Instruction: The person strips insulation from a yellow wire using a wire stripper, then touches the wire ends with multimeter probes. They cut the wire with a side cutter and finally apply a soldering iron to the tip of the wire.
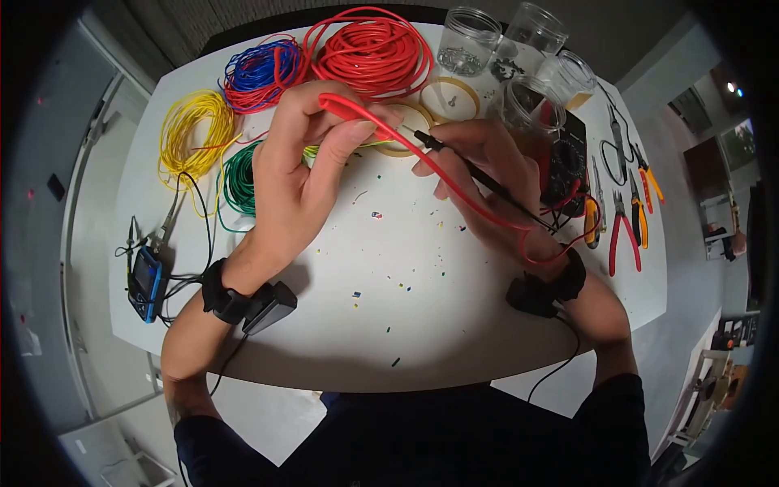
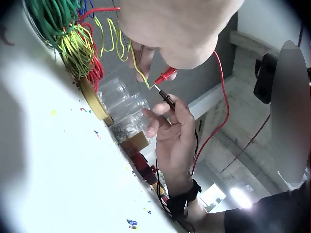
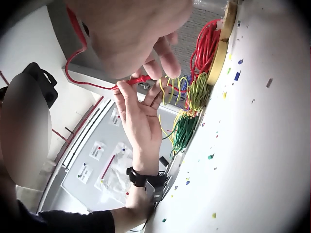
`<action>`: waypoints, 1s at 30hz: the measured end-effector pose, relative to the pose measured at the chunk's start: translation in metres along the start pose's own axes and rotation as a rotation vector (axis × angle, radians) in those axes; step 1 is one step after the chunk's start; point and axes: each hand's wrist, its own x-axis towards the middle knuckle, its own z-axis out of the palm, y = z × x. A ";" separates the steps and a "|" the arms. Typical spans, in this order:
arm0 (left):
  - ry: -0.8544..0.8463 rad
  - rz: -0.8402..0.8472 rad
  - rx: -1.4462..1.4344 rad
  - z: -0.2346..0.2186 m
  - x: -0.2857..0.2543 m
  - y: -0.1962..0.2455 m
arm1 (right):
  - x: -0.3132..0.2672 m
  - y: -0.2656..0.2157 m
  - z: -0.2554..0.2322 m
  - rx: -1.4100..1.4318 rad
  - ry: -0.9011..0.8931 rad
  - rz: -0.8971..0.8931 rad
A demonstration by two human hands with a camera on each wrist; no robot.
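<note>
My left hand (image 1: 296,166) holds a red test probe (image 1: 345,107), its lead arching across to the right. A yellow-green wire (image 2: 139,70) also runs to this hand's fingertips, its bare end beside the red probe's tip in the left wrist view. My right hand (image 1: 510,158) grips a black test probe (image 1: 480,174) like a pen. The black probe's metal tip points left and meets the wire end and red probe closely in the left wrist view. Both hands are raised over the white table (image 1: 357,260). The red lead passes in front of my right hand.
Behind are coils of yellow wire (image 1: 193,134), blue wire (image 1: 258,69), red wire (image 1: 373,57) and green wire (image 1: 238,180), plus clear jars (image 1: 469,40). A multimeter (image 1: 568,154) and pliers (image 1: 623,235) lie right; a small blue-framed device (image 1: 146,280) stands left. Insulation scraps dot the table.
</note>
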 end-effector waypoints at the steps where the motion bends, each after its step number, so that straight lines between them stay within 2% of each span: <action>1: 0.009 0.015 -0.017 0.000 0.000 0.000 | 0.000 0.002 0.001 -0.002 -0.001 -0.010; 4: 0.074 0.036 -0.070 0.005 0.001 0.000 | -0.004 0.002 0.002 0.013 0.003 0.004; 7: 0.018 0.045 0.022 0.000 0.000 -0.001 | -0.003 0.002 -0.001 0.014 0.001 -0.015; 13: 0.088 0.033 -0.026 0.007 -0.001 0.001 | -0.004 0.005 0.001 0.002 -0.022 0.008; 16: 0.071 0.050 0.006 0.005 -0.001 -0.001 | -0.004 0.007 0.002 -0.016 -0.019 -0.038; 30: 0.036 0.028 0.000 0.005 -0.002 0.002 | -0.006 0.005 0.001 0.000 -0.007 -0.030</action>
